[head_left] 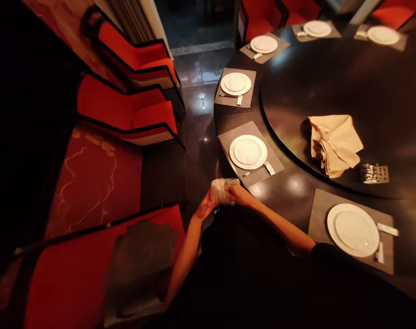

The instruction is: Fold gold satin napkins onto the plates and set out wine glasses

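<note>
Both my hands meet at the edge of a round black table (297,192). My left hand (205,208) and my right hand (238,194) are closed around a crumpled clear plastic wrap or bag (221,189), held just off the table's rim. Close beyond it lies a grey placemat (228,137) with a white plate (248,151) and chopsticks (254,171). What the plastic holds, if anything, I cannot make out.
More placemats with white plates (353,230) ring the table. A folded beige napkin stack (333,144) and a small patterned object (374,173) sit on the raised black turntable (348,82). Red chairs (125,114) stand left; one (74,274) with a grey cloth (139,265) is below me.
</note>
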Tool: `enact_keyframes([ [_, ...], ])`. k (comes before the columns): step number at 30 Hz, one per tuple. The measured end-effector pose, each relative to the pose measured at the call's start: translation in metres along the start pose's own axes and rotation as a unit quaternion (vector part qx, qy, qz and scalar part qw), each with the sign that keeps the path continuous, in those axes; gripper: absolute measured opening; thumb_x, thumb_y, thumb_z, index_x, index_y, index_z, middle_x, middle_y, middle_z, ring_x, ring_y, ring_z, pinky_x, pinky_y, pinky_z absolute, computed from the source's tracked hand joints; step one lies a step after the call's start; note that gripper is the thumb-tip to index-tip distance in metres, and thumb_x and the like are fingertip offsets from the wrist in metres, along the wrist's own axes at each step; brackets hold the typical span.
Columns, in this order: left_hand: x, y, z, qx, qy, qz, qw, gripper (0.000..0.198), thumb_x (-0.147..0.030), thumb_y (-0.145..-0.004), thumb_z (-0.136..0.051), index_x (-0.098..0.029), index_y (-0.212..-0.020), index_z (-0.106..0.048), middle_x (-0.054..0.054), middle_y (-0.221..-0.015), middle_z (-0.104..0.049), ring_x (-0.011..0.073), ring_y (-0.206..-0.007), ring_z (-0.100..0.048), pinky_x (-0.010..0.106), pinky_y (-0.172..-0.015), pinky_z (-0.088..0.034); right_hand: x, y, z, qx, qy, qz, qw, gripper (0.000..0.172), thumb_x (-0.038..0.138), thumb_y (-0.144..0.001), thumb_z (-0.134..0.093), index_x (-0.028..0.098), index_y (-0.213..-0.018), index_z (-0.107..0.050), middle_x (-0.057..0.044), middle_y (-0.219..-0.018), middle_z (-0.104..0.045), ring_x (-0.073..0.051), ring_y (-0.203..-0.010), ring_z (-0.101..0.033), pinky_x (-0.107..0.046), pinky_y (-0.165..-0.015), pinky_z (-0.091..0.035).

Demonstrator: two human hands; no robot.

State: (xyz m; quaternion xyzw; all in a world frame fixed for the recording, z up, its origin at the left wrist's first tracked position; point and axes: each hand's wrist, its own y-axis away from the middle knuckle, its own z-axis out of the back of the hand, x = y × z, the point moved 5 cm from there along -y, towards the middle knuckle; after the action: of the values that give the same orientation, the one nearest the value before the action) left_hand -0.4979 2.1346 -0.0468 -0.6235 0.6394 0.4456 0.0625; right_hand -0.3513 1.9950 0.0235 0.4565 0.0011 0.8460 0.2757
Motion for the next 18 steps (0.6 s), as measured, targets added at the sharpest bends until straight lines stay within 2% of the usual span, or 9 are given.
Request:
enact_keyframes([
  [4, -0.040, -0.093, -0.015, -0.076, -0.078, -0.024, 0.994, 0.084, -0.037, -0.063, -0.100, -0.021, -0.138, -0.065, 0.009, -0.120, -0.075, 0.0220, -0.096, -0.073, 0.029, -0.077, -0.059, -0.013, -0.032, 0.055, -0.129, -0.007, -0.077, 0.989, 0.023, 0.028, -0.103, -0.058, 0.018, -0.087, -0.071, -0.007, -0.080, -0.069, -0.018, -0.073, -0.058, -0.028, -0.072, -0.040],
  [8, -0.076, -0.155, -0.038, -0.059, -0.135, 0.001, 0.989, 0.077, -0.046, -0.065, -0.098, -0.020, -0.131, -0.066, 0.007, -0.114, -0.074, 0.0205, -0.088, -0.071, 0.029, -0.071, -0.058, -0.038, -0.060, 0.101, -0.230, -0.068, -0.103, 0.965, 0.023, 0.034, -0.101, -0.060, 0.018, -0.089, -0.071, -0.008, -0.092, -0.072, -0.020, -0.084, -0.062, -0.029, -0.079, -0.045],
  [10, -0.104, -0.176, -0.047, -0.046, -0.231, -0.020, 0.972, 0.071, -0.047, -0.066, -0.097, -0.018, -0.125, -0.070, 0.007, -0.110, -0.074, 0.0202, -0.088, -0.070, 0.028, -0.074, -0.057, -0.054, -0.071, 0.111, -0.242, -0.103, -0.128, 0.956, 0.024, 0.035, -0.101, -0.059, 0.018, -0.087, -0.069, -0.007, -0.087, -0.071, -0.019, -0.080, -0.060, -0.029, -0.077, -0.044],
  [13, -0.146, -0.202, -0.067, -0.031, -0.375, -0.095, 0.922, 0.060, -0.046, -0.071, -0.095, -0.017, -0.119, -0.074, 0.007, -0.107, -0.075, 0.0211, -0.094, -0.069, 0.027, -0.081, -0.055, -0.074, -0.084, 0.111, -0.214, -0.165, -0.154, 0.950, 0.024, 0.034, -0.101, -0.056, 0.018, -0.085, -0.066, -0.002, -0.076, -0.066, -0.016, -0.072, -0.055, -0.027, -0.069, -0.039],
  [15, -0.158, -0.217, -0.082, 0.009, -0.400, -0.072, 0.914, 0.054, -0.047, -0.074, -0.092, -0.017, -0.115, -0.075, 0.006, -0.104, -0.075, 0.0217, -0.092, -0.070, 0.027, -0.081, -0.055, -0.080, -0.089, 0.111, -0.208, -0.204, -0.149, 0.945, 0.017, 0.032, -0.097, -0.058, 0.017, -0.094, -0.067, 0.000, -0.075, -0.064, -0.015, -0.070, -0.053, -0.026, -0.066, -0.038],
  [18, -0.152, -0.231, -0.106, 0.143, -0.386, 0.075, 0.908, 0.058, -0.045, -0.072, -0.094, -0.015, -0.118, -0.075, 0.008, -0.107, -0.078, 0.0253, -0.094, -0.073, 0.031, -0.084, -0.058, -0.083, -0.095, 0.112, -0.192, -0.269, -0.123, 0.936, 0.025, 0.028, -0.091, -0.063, 0.016, -0.112, -0.068, 0.001, -0.076, -0.063, -0.014, -0.066, -0.052, -0.025, -0.063, -0.039],
])
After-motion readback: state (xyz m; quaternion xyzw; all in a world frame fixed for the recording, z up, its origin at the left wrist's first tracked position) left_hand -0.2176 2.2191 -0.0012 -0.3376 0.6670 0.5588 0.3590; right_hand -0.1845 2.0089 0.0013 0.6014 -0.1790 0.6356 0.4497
